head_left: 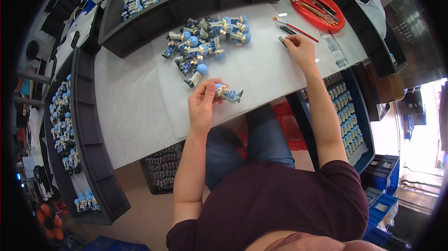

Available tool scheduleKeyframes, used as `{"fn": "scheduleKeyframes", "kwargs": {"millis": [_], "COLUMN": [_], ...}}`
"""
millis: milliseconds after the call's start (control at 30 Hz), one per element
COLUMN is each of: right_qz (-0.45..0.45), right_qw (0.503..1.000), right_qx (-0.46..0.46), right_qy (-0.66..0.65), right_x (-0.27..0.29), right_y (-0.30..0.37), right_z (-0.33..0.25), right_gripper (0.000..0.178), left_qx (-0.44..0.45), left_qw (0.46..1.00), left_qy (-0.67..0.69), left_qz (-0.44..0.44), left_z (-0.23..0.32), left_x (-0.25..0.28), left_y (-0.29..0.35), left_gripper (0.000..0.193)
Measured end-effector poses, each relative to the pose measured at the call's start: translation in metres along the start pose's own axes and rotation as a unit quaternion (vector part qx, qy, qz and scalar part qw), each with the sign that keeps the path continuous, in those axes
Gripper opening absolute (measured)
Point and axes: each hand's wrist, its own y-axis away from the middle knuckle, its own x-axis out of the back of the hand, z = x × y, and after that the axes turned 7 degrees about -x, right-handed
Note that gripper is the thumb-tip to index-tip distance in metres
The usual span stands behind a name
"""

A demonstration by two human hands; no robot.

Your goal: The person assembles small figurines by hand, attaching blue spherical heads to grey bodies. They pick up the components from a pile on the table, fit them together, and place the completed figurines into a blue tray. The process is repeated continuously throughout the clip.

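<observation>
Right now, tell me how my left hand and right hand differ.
The left hand holds a figure; the right hand pinches a thin grey piece.
The left hand is beside the loose figures; the right hand is beside the red-handled brush.
The left hand sits lower in the picture than the right hand.
Both are bare and over the white table.

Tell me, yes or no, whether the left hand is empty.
No, the left hand holds a small blue-and-white figurine.
</observation>
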Motion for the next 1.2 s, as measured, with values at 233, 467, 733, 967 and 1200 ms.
{"fn": "scheduleKeyframes", "kwargs": {"millis": [233,467,733,967,1200], "right_qz": [-0.182,-0.449,-0.438,-0.445,-0.439], "right_qw": [0.968,0.828,0.823,0.829,0.826], "right_qx": [0.061,-0.069,-0.059,-0.037,-0.046], "right_qy": [-0.164,-0.328,-0.357,-0.338,-0.350], "right_x": [-0.016,-0.043,-0.051,-0.048,-0.047], "right_y": [0.072,0.134,0.135,0.140,0.140], "right_z": [-0.057,-0.077,-0.071,-0.069,-0.069], "right_gripper": [0.021,0.030,0.032,0.038,0.039], "left_qx": [0.018,0.009,0.018,0.015,0.023], "left_qw": [1.000,1.000,0.997,0.997,0.998], "left_qy": [-0.009,0.019,0.066,0.069,0.056], "left_qz": [0.015,0.021,0.019,0.027,0.023], "left_z": [0.006,0.002,0.002,0.000,0.004], "left_x": [0.002,0.004,0.007,0.006,0.008], "left_y": [0.000,-0.001,-0.002,-0.003,0.000], "left_gripper": [0.030,0.032,0.031,0.030,0.031]}}
